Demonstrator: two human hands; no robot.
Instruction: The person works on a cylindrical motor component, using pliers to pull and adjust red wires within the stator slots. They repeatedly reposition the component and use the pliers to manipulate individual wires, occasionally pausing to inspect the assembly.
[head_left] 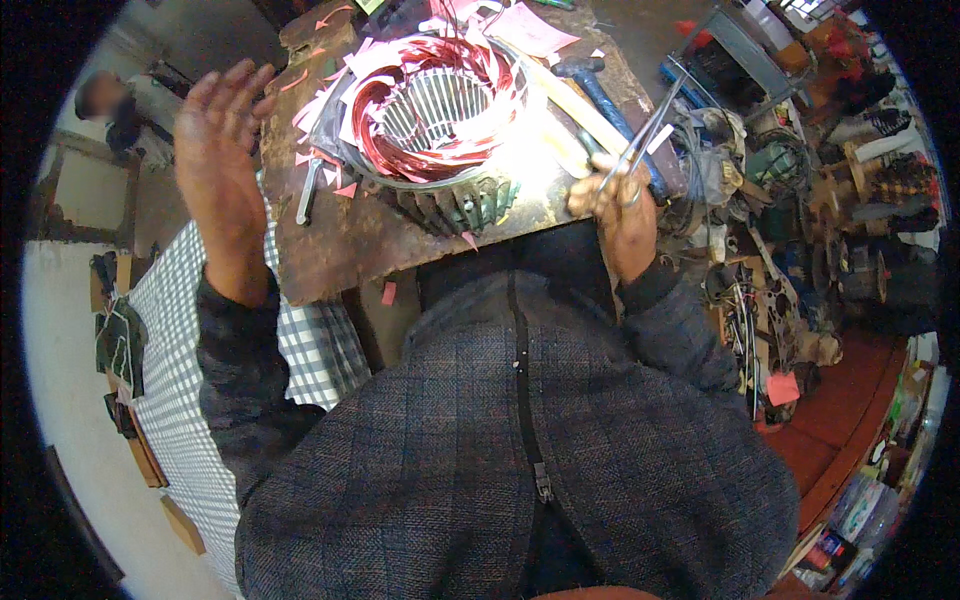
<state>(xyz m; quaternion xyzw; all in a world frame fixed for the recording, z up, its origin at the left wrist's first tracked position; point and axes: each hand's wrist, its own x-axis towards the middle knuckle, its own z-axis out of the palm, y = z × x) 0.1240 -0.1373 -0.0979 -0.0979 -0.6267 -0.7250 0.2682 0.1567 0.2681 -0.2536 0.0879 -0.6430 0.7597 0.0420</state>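
My left hand (222, 140) is raised left of the worktable, palm up and fingers apart, holding nothing. In my right hand (625, 205), near the table's right front edge, is a pair of long metal scissors (650, 125), with the blades pointing up and away. Between my hands sits a motor stator (440, 205) with a finned grey body. Reddish copper windings (375, 140) ring its slotted core, and pink paper pieces stick out around them. Strong light washes out the stator's right side.
A hammer (605, 100) and pale strips (575, 105) lie right of the stator. A small pale-handled tool (308, 195) and pink scraps lie to its left. Tangled wires and parts (770, 165) crowd the right. A checked cloth (200, 350) spreads at left; another person (125, 115) is beyond it.
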